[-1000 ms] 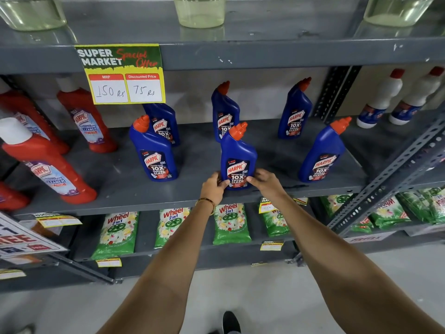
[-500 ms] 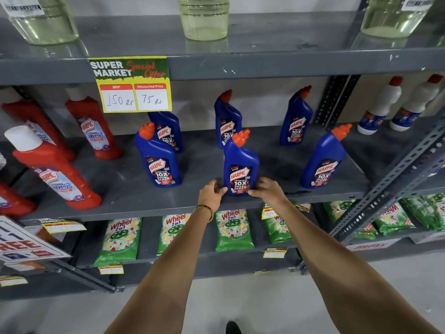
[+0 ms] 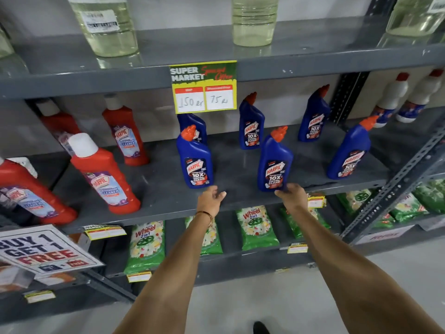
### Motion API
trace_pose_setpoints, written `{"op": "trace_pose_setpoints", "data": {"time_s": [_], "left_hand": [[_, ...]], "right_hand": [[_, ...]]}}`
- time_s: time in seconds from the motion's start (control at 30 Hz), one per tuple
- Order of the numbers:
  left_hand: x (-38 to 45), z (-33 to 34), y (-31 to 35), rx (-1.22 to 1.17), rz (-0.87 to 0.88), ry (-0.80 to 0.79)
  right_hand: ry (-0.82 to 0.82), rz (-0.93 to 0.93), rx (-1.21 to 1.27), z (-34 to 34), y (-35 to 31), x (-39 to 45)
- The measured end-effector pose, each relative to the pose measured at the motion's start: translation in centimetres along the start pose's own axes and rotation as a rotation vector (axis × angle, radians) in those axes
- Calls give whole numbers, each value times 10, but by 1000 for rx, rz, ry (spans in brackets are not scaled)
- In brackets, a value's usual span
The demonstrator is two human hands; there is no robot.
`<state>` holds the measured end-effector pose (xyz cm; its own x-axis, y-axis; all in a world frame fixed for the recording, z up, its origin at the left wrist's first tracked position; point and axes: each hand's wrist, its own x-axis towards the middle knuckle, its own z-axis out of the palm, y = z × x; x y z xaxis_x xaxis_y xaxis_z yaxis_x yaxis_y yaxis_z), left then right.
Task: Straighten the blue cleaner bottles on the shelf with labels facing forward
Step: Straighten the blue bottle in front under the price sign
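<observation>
Several blue Harpic bottles with orange caps stand on the grey middle shelf, labels mostly facing forward. My right hand grips the base of the front middle bottle, which leans slightly. My left hand is open with fingers spread, just below the base of the front left bottle and not touching it. A bottle stands behind that one, half hidden by the price sign. Others stand at back middle, back right and front right, the last one leaning right.
Red Harpic bottles fill the shelf's left part. A yellow price sign hangs from the upper shelf, under clear liquid bottles. White bottles stand at far right beyond a perforated upright. Green Wheel packets lie below.
My left hand has let go of the front middle bottle and moved left toward the front left bottle. My right hand stays on the middle bottle's base. The view has swung left.
</observation>
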<state>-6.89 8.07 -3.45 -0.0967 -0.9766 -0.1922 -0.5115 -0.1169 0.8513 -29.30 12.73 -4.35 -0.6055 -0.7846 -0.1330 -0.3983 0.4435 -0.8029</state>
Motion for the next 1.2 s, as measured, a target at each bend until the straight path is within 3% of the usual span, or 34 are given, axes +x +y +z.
{"op": "trace_pose_setpoints", "data": {"time_s": [0.17, 0.37, 0.67, 0.83, 1.2], "left_hand": [[0, -41, -28, 38, -9, 44], [6, -66, -39, 13, -40, 106], [33, -79, -38, -11, -129, 160], [51, -78, -31, -25, -74, 125], [51, -75, -28, -117, -43, 97]], "right_hand": [[24, -10, 66, 32, -17, -44], [-96, -55, 110, 72, -53, -61], [-318, -155, 118, 126, -96, -35], [-446, -194, 197, 141, -107, -11], [-528, -226, 198, 146, -102, -6]]}}
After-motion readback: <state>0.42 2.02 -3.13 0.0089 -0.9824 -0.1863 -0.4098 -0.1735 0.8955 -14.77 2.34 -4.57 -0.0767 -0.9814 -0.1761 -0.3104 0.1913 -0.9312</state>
